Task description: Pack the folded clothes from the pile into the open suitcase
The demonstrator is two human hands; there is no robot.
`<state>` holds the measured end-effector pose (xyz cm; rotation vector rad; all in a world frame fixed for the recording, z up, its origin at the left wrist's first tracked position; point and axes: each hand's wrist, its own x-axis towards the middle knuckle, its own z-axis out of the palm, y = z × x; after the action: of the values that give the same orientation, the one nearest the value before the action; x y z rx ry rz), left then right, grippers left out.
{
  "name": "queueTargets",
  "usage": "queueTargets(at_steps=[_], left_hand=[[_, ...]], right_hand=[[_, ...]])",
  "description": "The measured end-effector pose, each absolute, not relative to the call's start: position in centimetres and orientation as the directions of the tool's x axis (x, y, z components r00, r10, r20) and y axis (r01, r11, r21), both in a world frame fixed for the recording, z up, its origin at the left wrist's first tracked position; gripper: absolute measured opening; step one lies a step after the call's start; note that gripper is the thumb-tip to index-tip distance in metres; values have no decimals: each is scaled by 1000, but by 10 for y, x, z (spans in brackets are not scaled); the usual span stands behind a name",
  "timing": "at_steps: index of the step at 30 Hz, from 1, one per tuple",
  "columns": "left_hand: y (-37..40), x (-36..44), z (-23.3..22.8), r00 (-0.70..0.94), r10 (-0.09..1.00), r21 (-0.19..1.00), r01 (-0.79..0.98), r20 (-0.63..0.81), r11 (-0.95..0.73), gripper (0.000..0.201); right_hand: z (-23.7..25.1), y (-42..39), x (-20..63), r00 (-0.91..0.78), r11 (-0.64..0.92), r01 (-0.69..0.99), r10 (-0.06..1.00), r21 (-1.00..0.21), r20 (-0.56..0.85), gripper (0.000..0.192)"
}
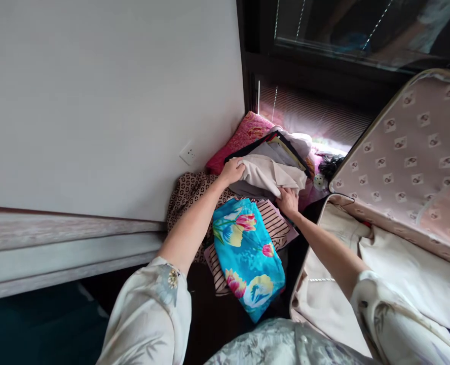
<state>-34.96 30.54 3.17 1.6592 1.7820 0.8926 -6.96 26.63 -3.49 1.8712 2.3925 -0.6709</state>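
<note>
A folded beige garment [266, 171] lies across a pile of grey and dark clothes [268, 151]. At its left end, the fingers of my left hand [232, 171] are closed on the cloth. My right hand [288, 201] pinches the near right edge of the same garment, thumb and fingers partly hidden by folds. Just below my hands, a folded turquoise cloth with tulips [248, 258] rests on brown-and-pink striped fabric [273, 218]. Left of it is a brown patterned cloth [189, 195].
An open suitcase [304, 274] stands at the right with beige and white clothes inside, its patterned lid [403, 152] raised. Behind the pile are a pink pillow [228, 144] and a window with blinds [304, 109]. A white wall [107, 101] with a socket [188, 153] borders the left.
</note>
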Motion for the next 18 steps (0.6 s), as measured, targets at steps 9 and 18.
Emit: queueTargets(at_steps=[9, 18], left_hand=[[271, -339, 144, 63, 994, 950, 303, -94, 71, 16], [182, -179, 170, 391, 865, 945, 211, -314, 248, 24]], right_hand=[[114, 286, 37, -336, 296, 845, 942, -446, -10, 31], [228, 167, 231, -459, 300, 812, 858, -500, -230, 17]])
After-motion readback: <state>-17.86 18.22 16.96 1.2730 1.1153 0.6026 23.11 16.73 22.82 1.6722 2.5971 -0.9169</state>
